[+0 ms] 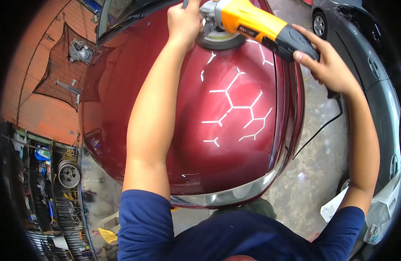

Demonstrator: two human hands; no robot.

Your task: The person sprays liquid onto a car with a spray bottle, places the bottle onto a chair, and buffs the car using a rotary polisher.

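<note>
An orange and black car polisher (pixel 252 21) lies across the top of the view, its round pad (pixel 220 40) against the glossy dark red car hood (pixel 187 161). My left hand (pixel 184 21) is wrapped round the side handle by the tool's head; only a bit of the handle shows. At the rear, my right hand (pixel 324 65) grips the black body end, thumb on the near side. A black cord (pixel 326 124) runs down from that end past the hood's right edge. White branching light reflections show on the hood.
On the right stands a grey car (pixel 366 69), with plastic-wrapped items (pixel 381 213) near its lower end. To the left are a black net (pixel 61 65) on an orange surface, a round metal wheel-like part (pixel 69 174) and cluttered shelving. A headlight (pixel 226 193) borders the hood near my body.
</note>
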